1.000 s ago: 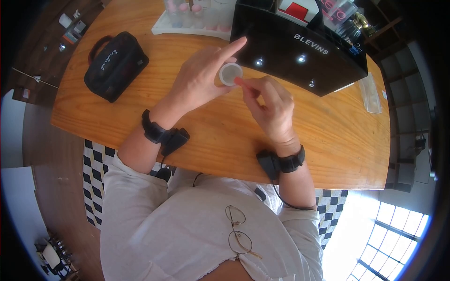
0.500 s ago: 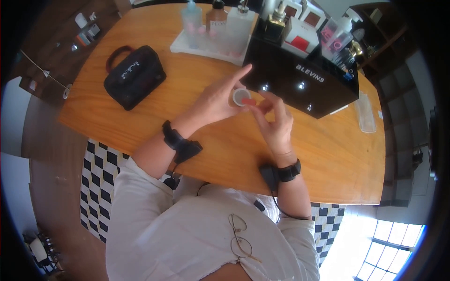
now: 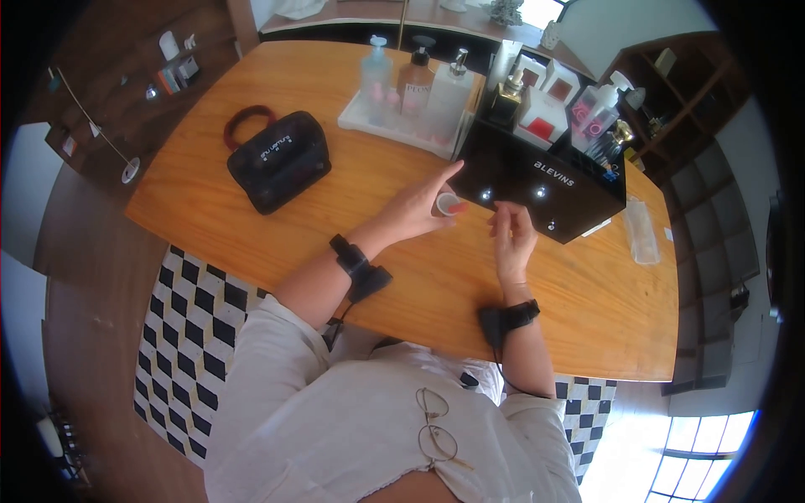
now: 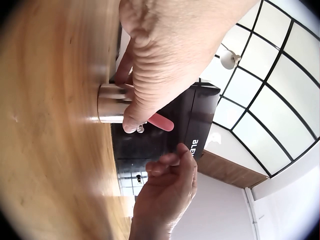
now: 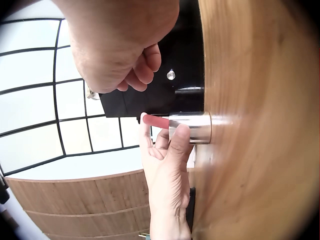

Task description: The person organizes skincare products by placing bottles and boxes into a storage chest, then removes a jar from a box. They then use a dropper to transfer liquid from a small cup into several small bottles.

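My left hand grips a small shiny metal cup between thumb and fingers. The cup's base is right at the tabletop in both wrist views. A flat pink-red stick leans inside and pokes out past the cup's rim. To the right, my right hand hovers over the table apart from the cup, fingers loosely bent and nothing visible between them. Behind both hands stands a black drawer box lettered BLEVINS, with clear round knobs.
A black zip bag with a red handle lies left on the wooden table. A white tray carries several pump bottles at the back. Boxes and bottles crowd the drawer box's top. A clear plastic sleeve lies at the right.
My right hand has released the pink-red stick and drawn back to the right; the stick stays in the cup. The head view has shifted, showing more of the table's far side.
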Action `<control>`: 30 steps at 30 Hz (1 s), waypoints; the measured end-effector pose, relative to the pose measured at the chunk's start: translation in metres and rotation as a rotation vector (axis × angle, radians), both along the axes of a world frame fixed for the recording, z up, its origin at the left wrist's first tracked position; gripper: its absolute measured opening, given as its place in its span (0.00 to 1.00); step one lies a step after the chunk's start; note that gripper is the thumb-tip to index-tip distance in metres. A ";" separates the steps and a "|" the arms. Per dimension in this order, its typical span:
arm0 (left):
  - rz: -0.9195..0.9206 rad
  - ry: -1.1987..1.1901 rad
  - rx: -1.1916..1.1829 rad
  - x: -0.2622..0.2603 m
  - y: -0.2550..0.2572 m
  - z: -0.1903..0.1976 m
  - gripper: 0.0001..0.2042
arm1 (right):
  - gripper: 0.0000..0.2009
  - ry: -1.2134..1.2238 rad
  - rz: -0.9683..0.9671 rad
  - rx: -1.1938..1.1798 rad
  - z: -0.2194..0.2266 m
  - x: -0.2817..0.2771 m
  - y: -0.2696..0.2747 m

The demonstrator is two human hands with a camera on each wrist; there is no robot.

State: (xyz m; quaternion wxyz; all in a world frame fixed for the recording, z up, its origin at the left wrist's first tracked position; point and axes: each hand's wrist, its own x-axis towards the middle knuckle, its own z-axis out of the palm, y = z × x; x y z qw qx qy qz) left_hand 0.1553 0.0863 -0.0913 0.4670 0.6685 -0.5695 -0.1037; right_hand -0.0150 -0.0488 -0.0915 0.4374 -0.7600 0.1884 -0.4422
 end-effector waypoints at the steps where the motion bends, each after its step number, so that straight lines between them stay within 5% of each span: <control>1: -0.003 -0.005 -0.004 0.001 0.000 0.000 0.51 | 0.06 -0.009 0.002 0.021 -0.002 0.001 -0.002; 30: -0.025 -0.002 0.075 0.007 0.007 0.009 0.51 | 0.09 -0.026 0.078 0.217 -0.019 0.006 -0.014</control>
